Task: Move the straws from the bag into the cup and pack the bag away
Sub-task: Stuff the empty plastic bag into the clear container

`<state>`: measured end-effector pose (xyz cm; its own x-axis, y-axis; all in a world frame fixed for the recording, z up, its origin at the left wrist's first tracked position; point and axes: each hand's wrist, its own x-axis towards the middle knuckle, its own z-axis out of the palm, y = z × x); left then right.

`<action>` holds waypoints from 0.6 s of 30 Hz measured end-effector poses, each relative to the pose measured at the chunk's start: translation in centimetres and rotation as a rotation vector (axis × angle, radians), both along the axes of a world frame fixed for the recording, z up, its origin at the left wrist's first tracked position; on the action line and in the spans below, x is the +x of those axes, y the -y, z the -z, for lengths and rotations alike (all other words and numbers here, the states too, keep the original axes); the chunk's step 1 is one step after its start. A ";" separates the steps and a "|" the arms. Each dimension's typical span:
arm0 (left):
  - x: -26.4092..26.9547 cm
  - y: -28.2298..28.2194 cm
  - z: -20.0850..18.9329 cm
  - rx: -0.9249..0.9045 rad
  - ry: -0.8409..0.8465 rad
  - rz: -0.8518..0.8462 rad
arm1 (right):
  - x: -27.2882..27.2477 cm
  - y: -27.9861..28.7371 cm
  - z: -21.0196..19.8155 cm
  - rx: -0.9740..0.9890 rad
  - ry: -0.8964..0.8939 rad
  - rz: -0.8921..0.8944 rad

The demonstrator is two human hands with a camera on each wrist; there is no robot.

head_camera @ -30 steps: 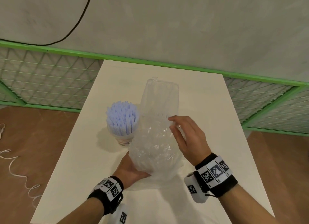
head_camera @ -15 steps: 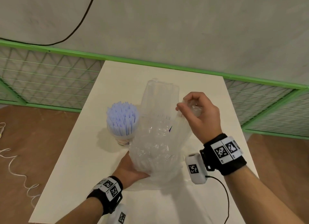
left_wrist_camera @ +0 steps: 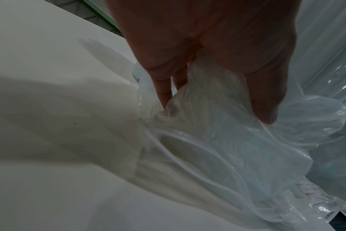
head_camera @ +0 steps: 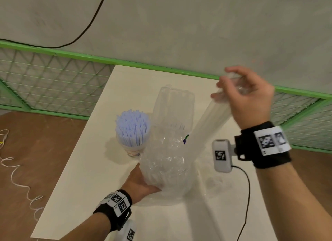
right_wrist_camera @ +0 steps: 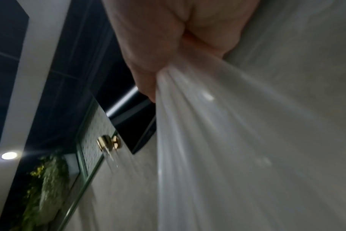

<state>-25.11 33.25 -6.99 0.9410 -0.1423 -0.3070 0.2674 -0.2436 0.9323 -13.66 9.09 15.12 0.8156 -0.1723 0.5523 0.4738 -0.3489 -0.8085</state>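
Observation:
A clear cup (head_camera: 133, 149) packed with pale blue straws (head_camera: 131, 125) stands on the white table (head_camera: 86, 168), left of the bag. The clear plastic bag (head_camera: 167, 161) is crumpled and stands upright in the middle of the table. My left hand (head_camera: 138, 183) grips its lower part (left_wrist_camera: 217, 140) against the table. My right hand (head_camera: 244, 98), raised up and to the right, pinches a stretched strip of the bag's film (head_camera: 210, 125), also seen taut under the fingers in the right wrist view (right_wrist_camera: 217, 140). No straws show inside the bag.
A green-framed wire mesh fence (head_camera: 53, 82) runs behind and beside the table, with a grey wall above it. A black cable (head_camera: 246, 195) hangs from my right wrist camera. White cord (head_camera: 16, 177) lies on the brown floor at left.
My right hand took hold of the bag's film near its middle and has pulled it up and to the right, stretching out a long strip. My left hand stays put.

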 end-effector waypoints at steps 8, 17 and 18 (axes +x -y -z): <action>0.0 0.1 -0.2 -0.013 -0.008 -0.007 | 5.8 1.2 -6.5 0.205 0.244 0.048; -0.2 0.4 -0.7 -0.076 -0.036 -0.033 | 12.6 -2.5 4.2 -0.403 -0.268 -0.131; -0.2 0.5 -0.6 -0.083 -0.039 -0.031 | 12.6 -2.4 5.6 -0.597 -0.308 -0.172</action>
<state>-25.26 32.78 -6.34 0.9328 -0.1402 -0.3322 0.3104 -0.1566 0.9376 -1.03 11.47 9.52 0.9388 0.2353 0.2514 0.3424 -0.7165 -0.6078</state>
